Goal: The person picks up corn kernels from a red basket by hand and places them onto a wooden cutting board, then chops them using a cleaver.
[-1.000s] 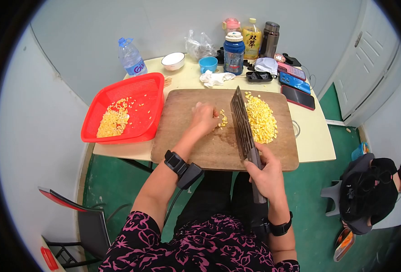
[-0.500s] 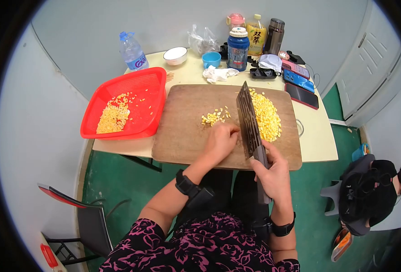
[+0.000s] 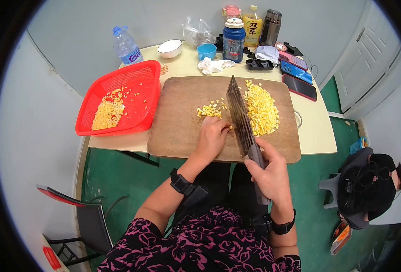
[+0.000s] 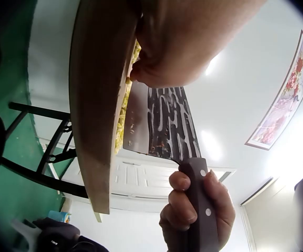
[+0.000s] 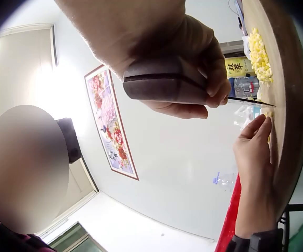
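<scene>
My right hand [image 3: 271, 174] grips the dark handle of a cleaver [image 3: 240, 118], its broad mottled blade standing on edge over the wooden chopping board [image 3: 175, 106]. Left of the blade, my left hand [image 3: 213, 138] pinches a small yellow corn kernel [image 3: 230, 127] between thumb and fingertips, close to the blade. Just beyond those fingers lies a small scatter of cut kernels [image 3: 209, 110]. A larger heap of yellow kernels [image 3: 262, 111] covers the board to the right of the cleaver. In the left wrist view, the handle [image 4: 199, 210] shows wrapped by the right fingers.
A red plastic basket [image 3: 151, 81] with more kernels stands left of the board. Behind are a white bowl [image 3: 170, 48], a blue cup [image 3: 206, 51], crumpled tissue [image 3: 215, 66], and several bottles. Phones [image 3: 299, 87] lie at the right, and a chair [image 3: 91, 224] stands at lower left.
My left hand has come back toward the board's near edge and slightly right, toward the blade. The kernels left of the cleaver now lie uncovered beyond the fingers. The right hand keeps its grip.
</scene>
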{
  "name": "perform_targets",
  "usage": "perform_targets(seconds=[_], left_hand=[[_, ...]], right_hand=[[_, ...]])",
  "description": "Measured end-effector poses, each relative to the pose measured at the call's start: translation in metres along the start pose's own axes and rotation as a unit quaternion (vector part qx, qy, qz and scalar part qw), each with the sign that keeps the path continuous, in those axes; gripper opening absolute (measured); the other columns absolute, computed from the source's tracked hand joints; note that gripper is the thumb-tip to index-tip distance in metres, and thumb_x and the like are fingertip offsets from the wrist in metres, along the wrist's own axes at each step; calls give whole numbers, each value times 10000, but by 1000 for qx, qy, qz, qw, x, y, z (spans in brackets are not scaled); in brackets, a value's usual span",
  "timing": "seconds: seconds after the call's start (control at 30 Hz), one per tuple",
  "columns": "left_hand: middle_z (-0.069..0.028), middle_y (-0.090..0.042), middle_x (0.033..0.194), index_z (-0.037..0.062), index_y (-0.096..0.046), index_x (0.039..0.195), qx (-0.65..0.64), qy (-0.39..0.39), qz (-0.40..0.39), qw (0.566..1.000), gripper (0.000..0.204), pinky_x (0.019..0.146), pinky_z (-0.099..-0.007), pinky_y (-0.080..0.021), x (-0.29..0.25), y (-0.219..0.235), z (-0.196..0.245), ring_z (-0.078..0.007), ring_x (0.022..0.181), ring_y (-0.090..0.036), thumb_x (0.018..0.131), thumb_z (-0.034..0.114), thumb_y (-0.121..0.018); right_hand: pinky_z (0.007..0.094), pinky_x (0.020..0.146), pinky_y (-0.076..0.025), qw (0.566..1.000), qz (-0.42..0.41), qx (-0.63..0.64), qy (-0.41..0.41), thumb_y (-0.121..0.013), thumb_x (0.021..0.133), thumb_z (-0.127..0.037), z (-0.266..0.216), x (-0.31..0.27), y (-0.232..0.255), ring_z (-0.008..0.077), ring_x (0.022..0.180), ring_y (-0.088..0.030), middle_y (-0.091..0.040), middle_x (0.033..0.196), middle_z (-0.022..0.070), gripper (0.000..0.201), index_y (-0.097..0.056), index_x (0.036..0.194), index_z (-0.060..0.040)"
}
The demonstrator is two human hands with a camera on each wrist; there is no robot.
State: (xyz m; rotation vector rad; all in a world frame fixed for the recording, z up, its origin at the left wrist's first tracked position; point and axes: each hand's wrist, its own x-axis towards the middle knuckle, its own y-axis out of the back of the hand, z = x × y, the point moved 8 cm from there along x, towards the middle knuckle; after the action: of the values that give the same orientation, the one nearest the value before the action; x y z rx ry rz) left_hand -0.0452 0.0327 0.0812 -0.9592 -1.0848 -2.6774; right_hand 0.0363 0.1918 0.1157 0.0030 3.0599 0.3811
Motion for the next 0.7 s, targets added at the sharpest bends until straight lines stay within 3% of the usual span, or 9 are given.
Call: perform_targets(seconds=[0.17, 0.47, 0.7], left_hand=[[-124, -607, 764, 13, -686, 791, 8, -5, -8, 1000, 96, 716, -389, -452, -2, -4, 0, -316, 791, -558, 695, 4, -690], [-126, -592, 751, 5, -673, 763, 8, -15, -2, 1000, 77, 712, -393, -449, 0, -2, 4, -320, 786, -554, 689, -14, -678], [-120, -601, 763, 5, -677, 760, 4, -20, 2, 1000, 76, 718, -385, -451, -1, -1, 3, -317, 788, -556, 688, -21, -680]], right_hand=[[306, 630, -475, 1000, -5, -19, 19, -682, 752, -96, -4, -1, -3, 163, 637, -548, -589, 720, 115, 502, -546, 1225, 4], [381, 616, -480, 995, -20, -95, 33, -668, 759, -117, -17, -3, -4, 362, 637, -607, -591, 695, 223, 469, -551, 1197, 2], [416, 616, -475, 989, -30, -138, 54, -640, 784, -125, -19, 8, -9, 419, 668, -598, -590, 706, 247, 455, -531, 1207, 4]])
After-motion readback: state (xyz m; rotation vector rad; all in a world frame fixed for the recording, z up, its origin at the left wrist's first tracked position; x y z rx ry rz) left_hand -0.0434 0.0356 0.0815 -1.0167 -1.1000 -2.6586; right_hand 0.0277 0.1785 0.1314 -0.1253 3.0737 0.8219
